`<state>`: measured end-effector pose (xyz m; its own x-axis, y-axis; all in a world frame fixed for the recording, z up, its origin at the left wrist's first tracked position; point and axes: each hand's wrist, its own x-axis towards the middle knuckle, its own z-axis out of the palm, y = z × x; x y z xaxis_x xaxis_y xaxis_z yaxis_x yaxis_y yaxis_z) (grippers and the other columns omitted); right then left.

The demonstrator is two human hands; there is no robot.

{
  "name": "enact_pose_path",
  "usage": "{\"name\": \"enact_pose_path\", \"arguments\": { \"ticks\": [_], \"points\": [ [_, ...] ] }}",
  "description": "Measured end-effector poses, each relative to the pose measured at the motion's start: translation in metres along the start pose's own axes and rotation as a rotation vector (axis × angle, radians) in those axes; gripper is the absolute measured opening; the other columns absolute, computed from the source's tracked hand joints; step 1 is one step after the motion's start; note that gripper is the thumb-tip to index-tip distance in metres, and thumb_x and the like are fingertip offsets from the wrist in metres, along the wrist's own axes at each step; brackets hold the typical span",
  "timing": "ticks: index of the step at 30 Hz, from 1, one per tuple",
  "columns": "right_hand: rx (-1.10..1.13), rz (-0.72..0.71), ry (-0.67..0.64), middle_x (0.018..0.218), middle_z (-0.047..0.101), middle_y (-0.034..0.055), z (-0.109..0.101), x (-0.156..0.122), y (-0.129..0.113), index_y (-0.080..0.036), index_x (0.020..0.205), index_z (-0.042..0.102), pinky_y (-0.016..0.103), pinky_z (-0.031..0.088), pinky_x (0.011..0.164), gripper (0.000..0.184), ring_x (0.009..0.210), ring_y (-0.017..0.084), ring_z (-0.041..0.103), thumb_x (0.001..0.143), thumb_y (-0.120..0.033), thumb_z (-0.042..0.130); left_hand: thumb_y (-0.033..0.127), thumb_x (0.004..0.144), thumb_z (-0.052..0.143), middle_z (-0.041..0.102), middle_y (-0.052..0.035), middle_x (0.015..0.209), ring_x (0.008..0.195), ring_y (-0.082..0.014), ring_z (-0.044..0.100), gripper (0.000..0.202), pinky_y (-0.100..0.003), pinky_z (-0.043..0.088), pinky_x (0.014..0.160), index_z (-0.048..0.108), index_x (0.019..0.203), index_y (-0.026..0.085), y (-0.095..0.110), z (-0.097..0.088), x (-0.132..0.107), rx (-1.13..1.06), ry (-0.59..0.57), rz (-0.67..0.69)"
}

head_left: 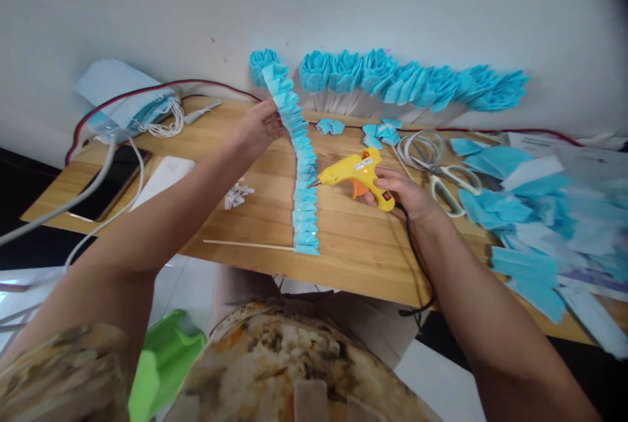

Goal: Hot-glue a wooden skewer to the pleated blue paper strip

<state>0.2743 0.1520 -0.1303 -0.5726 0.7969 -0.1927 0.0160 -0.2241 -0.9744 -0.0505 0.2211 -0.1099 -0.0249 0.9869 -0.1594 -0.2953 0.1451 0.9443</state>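
Note:
My right hand (402,193) is wrapped round the grip of a yellow glue gun (356,173), its nozzle pointing left at a long pleated blue strip (304,180) lying on the wooden table (353,239). My left hand (260,127) rests on the upper part of that strip, fingers pressing its left edge near a blue rosette at the top. A thin wooden stick (248,244) lies by the strip's lower end. The gun's black cord (417,265) runs off the table's front edge.
A row of blue pleated flowers (412,78) leans on the wall. Scissors (449,183) and a pile of blue mask pieces (540,219) lie at right. A phone (110,180), white cables, and stacked masks (122,98) are at left. A green stool (164,356) stands below.

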Motion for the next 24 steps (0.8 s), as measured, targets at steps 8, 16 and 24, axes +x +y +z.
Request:
{"name": "enact_pose_path", "arguments": {
  "ticks": [8,16,24],
  "points": [
    [0.048,0.014,-0.003,0.063,0.066,0.0028,0.004,0.0,-0.004,-0.018,0.083,0.072,0.028,0.038,0.051,0.029,0.056,0.015,0.055,0.072,-0.044,0.077,0.027,0.104,0.054,0.075,0.001,0.077,0.08,-0.0127,0.068,0.02,-0.033,0.053,0.087,0.064,0.089,0.016,-0.004,-0.01,0.015,0.089,0.024,-0.123],
    [-0.002,0.006,-0.011,0.06,0.063,0.0031,0.004,0.0,-0.006,-0.02,0.081,0.07,0.028,0.035,0.047,0.028,0.052,0.015,0.052,0.074,-0.046,0.077,0.038,0.103,0.063,0.069,-0.0093,0.12,0.102,-0.0201,0.069,0.032,-0.041,0.061,0.091,0.064,0.125,0.014,-0.01,0.0,0.059,0.191,0.109,-0.067],
    [-0.003,-0.001,0.008,0.062,0.065,0.004,0.007,-0.001,-0.008,-0.02,0.078,0.071,0.028,0.037,0.048,0.03,0.053,0.015,0.053,0.071,-0.048,0.079,0.033,0.107,0.054,0.07,-0.0057,0.101,0.091,-0.0156,0.067,0.023,-0.039,0.056,0.093,0.064,0.11,0.013,-0.014,0.017,0.063,0.219,0.148,-0.034]
  ]
}}
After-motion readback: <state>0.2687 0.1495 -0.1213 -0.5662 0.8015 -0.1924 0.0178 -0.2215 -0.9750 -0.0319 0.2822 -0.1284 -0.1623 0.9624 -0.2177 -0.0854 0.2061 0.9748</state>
